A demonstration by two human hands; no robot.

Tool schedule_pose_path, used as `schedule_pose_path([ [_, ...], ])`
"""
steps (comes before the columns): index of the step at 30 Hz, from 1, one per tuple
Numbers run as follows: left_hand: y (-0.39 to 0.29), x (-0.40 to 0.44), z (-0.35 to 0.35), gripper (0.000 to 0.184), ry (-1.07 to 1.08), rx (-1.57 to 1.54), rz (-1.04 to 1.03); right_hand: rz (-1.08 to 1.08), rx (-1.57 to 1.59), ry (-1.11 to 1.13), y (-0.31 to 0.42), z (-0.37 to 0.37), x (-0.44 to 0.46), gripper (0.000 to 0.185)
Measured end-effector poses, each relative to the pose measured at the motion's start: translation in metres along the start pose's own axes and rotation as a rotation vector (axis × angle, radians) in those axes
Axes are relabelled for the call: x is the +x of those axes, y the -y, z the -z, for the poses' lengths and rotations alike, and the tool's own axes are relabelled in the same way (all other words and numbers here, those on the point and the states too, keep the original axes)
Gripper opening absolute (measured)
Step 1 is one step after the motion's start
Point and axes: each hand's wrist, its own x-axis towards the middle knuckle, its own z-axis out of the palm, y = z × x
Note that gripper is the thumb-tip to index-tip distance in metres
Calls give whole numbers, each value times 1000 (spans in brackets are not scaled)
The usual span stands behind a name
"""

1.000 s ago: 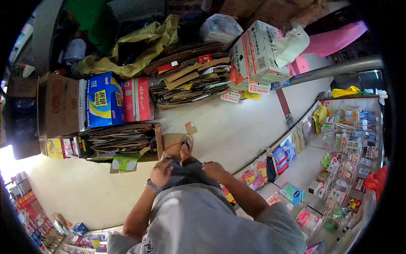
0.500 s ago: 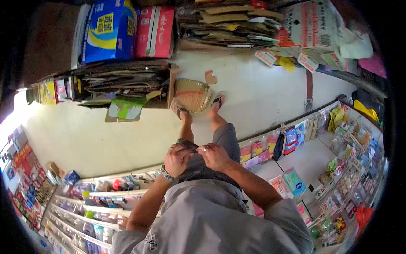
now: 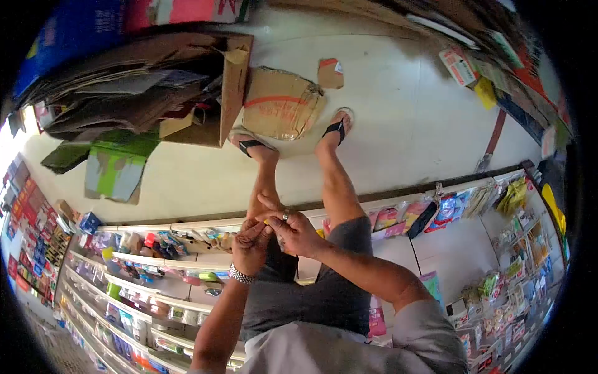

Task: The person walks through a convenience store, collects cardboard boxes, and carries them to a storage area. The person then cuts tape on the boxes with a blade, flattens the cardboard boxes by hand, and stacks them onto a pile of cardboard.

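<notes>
My left hand [image 3: 251,247], with a watch [image 3: 241,274] at its wrist, is closed with fingertips pinched together above my lap. My right hand [image 3: 295,233], which wears a ring, meets it from the right. Between the fingertips of both hands shows a tiny yellow thing [image 3: 266,222], too small to name. Below the hands are my dark shorts [image 3: 305,303]. Beyond them, my feet in flip-flops stand by a flattened cardboard sheet [image 3: 279,103] on the floor.
An open carton [image 3: 235,90] stuffed with folded cardboard stands at the upper left, a green flap [image 3: 118,163] sticking out. A small cardboard scrap [image 3: 331,73] lies on the floor. Stocked shelves [image 3: 156,262] run along the lower left, and hanging packets [image 3: 398,218] line the right.
The view has tilted down and come closer to the floor and feet. My hands have come together from apart, and a yellow bit now shows between them.
</notes>
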Motion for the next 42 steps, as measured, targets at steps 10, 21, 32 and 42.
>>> schedule_pose_path([
  [10, 145, 110, -38, 13, -93, -772, 105, -287, -476, -675, -133, 238, 254, 59],
  [21, 87, 136, -45, 15, 103, -368, 314, -303, -1116, -847, -171, 396, 315, 57],
  [32, 92, 137, -54, 14, 41, -535, 333, -23, -1143, -294, -181, 292, 359, 55],
  [42, 119, 124, -52, 11, -98, -575, 414, -222, -1079, 81, -132, 241, 255, 53],
])
